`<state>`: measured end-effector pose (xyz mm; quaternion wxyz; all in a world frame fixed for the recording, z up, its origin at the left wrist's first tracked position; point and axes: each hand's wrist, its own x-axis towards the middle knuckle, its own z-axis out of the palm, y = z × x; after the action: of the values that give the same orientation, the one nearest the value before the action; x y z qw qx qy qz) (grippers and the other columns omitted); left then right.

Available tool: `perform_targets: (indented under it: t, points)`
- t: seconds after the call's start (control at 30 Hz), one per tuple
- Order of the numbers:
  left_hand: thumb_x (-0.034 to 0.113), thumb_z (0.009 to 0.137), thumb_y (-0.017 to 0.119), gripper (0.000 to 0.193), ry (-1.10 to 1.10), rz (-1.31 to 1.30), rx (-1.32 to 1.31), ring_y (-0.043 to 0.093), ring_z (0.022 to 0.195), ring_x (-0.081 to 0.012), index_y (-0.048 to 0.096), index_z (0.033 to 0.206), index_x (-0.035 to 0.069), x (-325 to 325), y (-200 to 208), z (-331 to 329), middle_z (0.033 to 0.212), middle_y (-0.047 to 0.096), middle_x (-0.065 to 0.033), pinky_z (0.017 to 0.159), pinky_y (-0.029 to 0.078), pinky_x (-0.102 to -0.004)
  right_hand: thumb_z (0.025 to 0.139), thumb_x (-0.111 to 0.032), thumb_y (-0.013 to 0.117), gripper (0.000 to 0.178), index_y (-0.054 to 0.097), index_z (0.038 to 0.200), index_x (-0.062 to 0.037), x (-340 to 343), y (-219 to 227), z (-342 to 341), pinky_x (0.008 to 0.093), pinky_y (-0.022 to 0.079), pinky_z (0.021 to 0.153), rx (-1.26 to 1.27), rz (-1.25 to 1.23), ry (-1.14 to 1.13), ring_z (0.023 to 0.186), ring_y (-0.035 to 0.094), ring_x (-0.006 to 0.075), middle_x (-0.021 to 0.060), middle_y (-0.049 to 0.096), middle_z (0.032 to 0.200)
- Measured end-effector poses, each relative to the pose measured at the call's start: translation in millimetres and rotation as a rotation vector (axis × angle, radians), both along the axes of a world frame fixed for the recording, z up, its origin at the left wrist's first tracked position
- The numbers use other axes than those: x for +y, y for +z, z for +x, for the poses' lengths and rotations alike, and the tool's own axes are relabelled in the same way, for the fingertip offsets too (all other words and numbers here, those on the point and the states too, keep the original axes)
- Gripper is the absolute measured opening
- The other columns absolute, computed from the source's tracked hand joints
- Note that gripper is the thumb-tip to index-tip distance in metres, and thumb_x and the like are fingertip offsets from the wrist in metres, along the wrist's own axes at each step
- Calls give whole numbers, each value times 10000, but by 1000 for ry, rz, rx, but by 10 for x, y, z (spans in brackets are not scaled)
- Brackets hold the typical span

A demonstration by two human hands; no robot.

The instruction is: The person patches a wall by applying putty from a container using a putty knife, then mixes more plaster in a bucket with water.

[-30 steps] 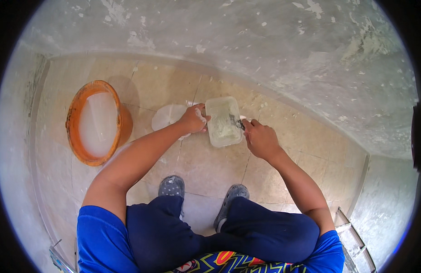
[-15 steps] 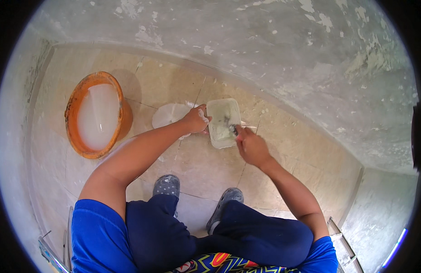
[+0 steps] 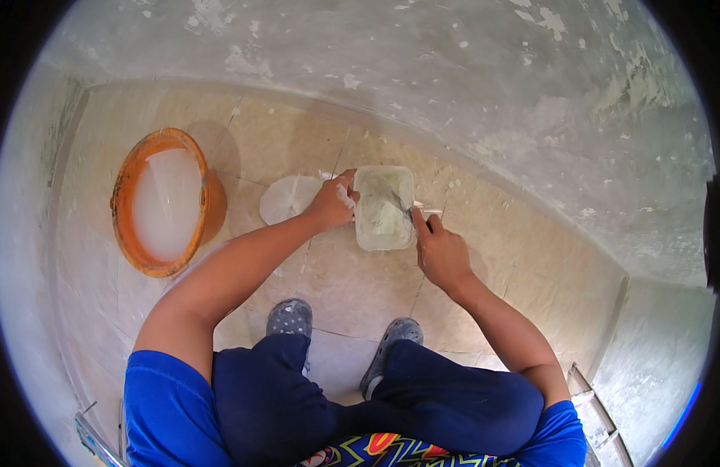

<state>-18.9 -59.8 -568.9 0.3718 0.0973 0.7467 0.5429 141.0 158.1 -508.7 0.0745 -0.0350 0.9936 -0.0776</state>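
Head view: translucent plastic tub [image 3: 386,247] right of orange bucket [image 3: 217,206]. Left hand [image 3: 333,204] grasps tub's bucket-side edge; right hand [image 3: 443,251], on side away from bucket, clutches scraper [image 3: 407,210], drawn back from over tub; pale paste [image 3: 382,221] seemingly still being worked.

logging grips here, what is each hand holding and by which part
The left hand holds the tub by its left side; the right hand holds a tool by its near end, mostly hidden.
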Motion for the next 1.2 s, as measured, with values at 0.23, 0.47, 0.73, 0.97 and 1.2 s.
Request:
perform_targets:
  t: [0.23, 0.47, 0.73, 0.97, 1.2]
  points:
    - [30, 1010, 554, 493, 22, 22, 214, 725, 776, -287, 499, 1500, 41, -69, -84, 77, 960, 720, -205, 734, 587, -405, 938, -85, 607, 612, 471, 1533, -30, -196, 2, 286, 489, 597, 625, -50, -147, -21, 739, 715, 385, 201, 625, 1081]
    - [8, 996, 581, 534, -2, 115, 533, 677, 901, -324, 488, 1519, 53, 10, -32, 43, 1030, 695, -195, 879, 540, -420, 907, -39, 639, 676, 461, 1559, -65, 135, -83, 141, 474, 586, 615, 99, 25, -54, 705, 692, 372, 182, 623, 1115]
    - [-16, 984, 598, 547, 120, 30, 307, 656, 995, -285, 508, 1518, 61, 45, -24, 95, 1064, 684, -185, 910, 526, -406, 910, -36, 599, 694, 426, 1581, -70, -51, -194, 341, 504, 586, 635, -39, -184, -73, 717, 696, 399, 208, 624, 1105]
    - [-8, 992, 596, 553, 84, 63, 494, 633, 1075, -342, 495, 1532, 52, 40, -205, 53, 1141, 661, -195, 986, 496, -432, 881, 16, 614, 692, 520, 1544, -159, 195, -202, -35, 455, 572, 813, 273, -114, -13, 968, 661, 332, 140, 607, 1102]
    - [-22, 987, 594, 589, -46, 78, 609, 611, 1119, -391, 468, 1554, 73, 9, -89, 26, 1226, 622, -220, 1010, 486, -441, 824, 67, 617, 756, 578, 1518, -232, 257, -123, -146, 430, 557, 839, 316, 21, -41, 1019, 601, 297, 98, 576, 1100]
